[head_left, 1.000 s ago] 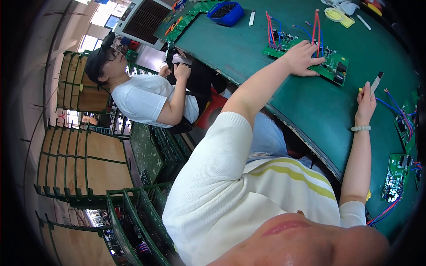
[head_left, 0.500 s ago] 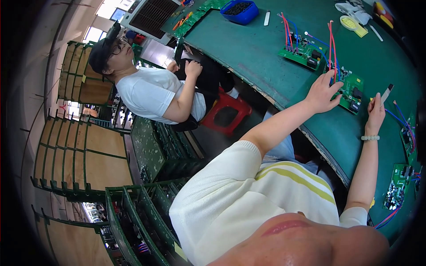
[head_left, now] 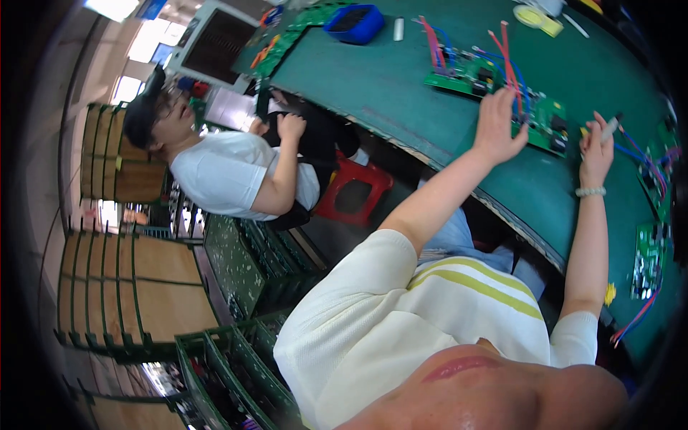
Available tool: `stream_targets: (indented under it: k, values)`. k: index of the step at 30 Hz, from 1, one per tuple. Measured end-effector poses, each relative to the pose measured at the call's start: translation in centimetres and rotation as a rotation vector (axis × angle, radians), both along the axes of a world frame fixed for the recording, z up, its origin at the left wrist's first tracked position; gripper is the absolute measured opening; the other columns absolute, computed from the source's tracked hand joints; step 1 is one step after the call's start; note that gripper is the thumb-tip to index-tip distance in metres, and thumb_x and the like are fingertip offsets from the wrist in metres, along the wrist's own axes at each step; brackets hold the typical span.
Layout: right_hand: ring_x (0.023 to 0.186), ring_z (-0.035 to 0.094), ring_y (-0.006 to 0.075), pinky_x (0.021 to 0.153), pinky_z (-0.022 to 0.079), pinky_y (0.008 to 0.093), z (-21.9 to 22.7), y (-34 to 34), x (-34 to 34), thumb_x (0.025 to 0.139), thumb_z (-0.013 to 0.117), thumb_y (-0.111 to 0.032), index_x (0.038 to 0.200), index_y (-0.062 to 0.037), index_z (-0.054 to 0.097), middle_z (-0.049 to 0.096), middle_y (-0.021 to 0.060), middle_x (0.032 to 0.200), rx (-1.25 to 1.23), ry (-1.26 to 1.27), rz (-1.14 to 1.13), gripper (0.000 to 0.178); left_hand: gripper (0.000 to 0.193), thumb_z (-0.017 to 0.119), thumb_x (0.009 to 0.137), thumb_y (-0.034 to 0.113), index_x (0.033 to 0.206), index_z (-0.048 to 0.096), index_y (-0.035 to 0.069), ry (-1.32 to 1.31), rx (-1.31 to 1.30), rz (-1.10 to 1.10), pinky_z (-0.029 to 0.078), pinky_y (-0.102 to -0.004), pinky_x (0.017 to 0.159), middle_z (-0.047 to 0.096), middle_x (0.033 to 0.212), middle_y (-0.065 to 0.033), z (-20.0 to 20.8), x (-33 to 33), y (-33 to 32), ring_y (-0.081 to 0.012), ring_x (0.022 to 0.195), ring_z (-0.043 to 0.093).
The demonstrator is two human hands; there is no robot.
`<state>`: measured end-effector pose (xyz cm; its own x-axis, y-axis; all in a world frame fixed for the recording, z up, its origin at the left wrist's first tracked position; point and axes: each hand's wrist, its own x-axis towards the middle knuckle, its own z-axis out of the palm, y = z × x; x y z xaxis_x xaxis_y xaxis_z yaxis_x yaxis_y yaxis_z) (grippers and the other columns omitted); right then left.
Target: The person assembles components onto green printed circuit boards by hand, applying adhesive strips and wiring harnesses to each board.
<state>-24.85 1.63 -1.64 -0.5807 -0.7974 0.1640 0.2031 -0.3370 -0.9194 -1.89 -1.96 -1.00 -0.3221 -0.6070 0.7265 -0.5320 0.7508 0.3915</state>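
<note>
My left hand (head_left: 499,132) reaches over the near left end of a green circuit board (head_left: 541,122), fingers stretched and thumb apart. Its fingertips are beside the red wires (head_left: 509,72) that stand up from the board; whether they touch is unclear. To the right of that board, my right hand (head_left: 596,154), with a pale bead bracelet at the wrist, grips a short, pale stick-shaped tool (head_left: 610,130) with a black end. A second circuit board (head_left: 459,77) with red and blue wires lies just beyond the first, to its left.
More wired boards (head_left: 648,261) lie along the right side of the green table (head_left: 401,93). Farther back are a blue bin (head_left: 354,24), a white strip (head_left: 398,29) and a yellow round item (head_left: 529,16). At left, a co-worker (head_left: 218,168) sits near a red stool (head_left: 352,190) and racks (head_left: 136,279).
The whole view has shifted. My left hand's fingers are straighter, beside the red wires. My right hand still grips the tool, now tilted differently, with its fingers more spread.
</note>
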Motion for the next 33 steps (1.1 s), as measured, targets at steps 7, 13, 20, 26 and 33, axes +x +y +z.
stream_targets:
  k: [7, 13, 20, 26, 33]
  values:
    - [0.057, 0.037, 0.0011, 0.049, 0.031, 0.0178, 2.1, 0.2, 2.2, 0.1, 0.041, -0.038, 0.111, -0.0082, 0.062, 0.058, -0.0054, 0.076, 0.07, 0.054, 0.069, 0.038, 0.069, 0.07, 0.073, 0.01, 0.136, 0.043, 0.002, -0.104, -0.004, -0.044, 0.038, -0.0445, 0.098, 0.051, 0.124, -0.0209, 0.8, 1.5, -0.5, -0.0373, 0.113, 0.048]
    - [0.058, 0.043, 0.0026, 0.051, 0.036, 0.0192, 1.6, 0.4, 1.2, 0.099, 0.048, -0.027, 0.103, -0.0038, 0.063, 0.059, -0.0025, 0.075, 0.028, 0.025, 0.026, 0.027, 0.073, 0.071, 0.073, 0.007, 0.139, 0.04, 0.005, -0.037, 0.013, -0.119, 0.04, -0.0437, 0.097, 0.048, 0.13, -0.0205, 0.8, 0.9, -0.4, -0.0372, 0.116, 0.049]
    - [0.072, 0.06, 0.0157, 0.068, 0.049, 0.032, 2.4, 1.1, -0.4, 0.096, 0.052, -0.031, 0.112, -0.0124, 0.065, 0.065, 0.0026, 0.084, 0.076, 0.711, -0.138, 0.027, 0.074, 0.072, 0.075, 0.004, 0.139, 0.036, 0.003, 0.039, 0.154, -0.178, 0.039, -0.0405, 0.1, 0.047, 0.135, -0.0162, 0.5, 1.1, -0.4, -0.0335, 0.121, 0.048]
    - [0.084, 0.062, 0.0268, 0.077, 0.048, 0.041, 2.3, 1.5, -1.3, 0.094, 0.047, -0.045, 0.103, -0.0163, 0.07, 0.064, 0.0074, 0.088, 0.332, 1.227, -0.102, 0.038, 0.077, 0.073, 0.074, 0.006, 0.14, 0.033, 0.0, 0.229, 0.278, -0.278, 0.04, -0.0399, 0.098, 0.048, 0.133, -0.0178, 0.8, 0.5, -0.6, -0.029, 0.119, 0.051]
    - [0.083, 0.063, 0.0287, 0.072, 0.049, 0.0429, 1.8, 2.0, -0.5, 0.092, 0.049, -0.049, 0.093, -0.0148, 0.07, 0.062, 0.0104, 0.088, 0.454, 1.426, -0.073, 0.041, 0.061, 0.078, 0.07, 0.014, 0.121, 0.05, -0.002, 0.217, 0.66, -0.05, 0.042, -0.0394, 0.089, 0.065, 0.082, -0.0069, 4.1, -1.5, -0.8, -0.0215, 0.08, 0.063]
